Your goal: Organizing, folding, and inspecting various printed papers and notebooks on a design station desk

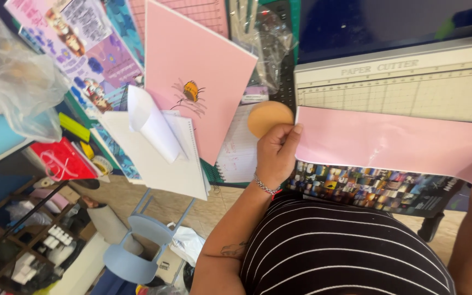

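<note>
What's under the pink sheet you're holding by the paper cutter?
Under the pink sheet, a dark photo-collage mat shows along its lower edge; the paper cutter sits above. Left hand pinches its left end. Anything directly beneath is covered.

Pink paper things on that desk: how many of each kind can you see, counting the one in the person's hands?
Long pink sheet held at its end by the left hand: 1
Pink card with a bee drawing: 1
Pink gridded sheet at the top edge: 1
Total: 3
The right hand is mostly out of frame.
</note>
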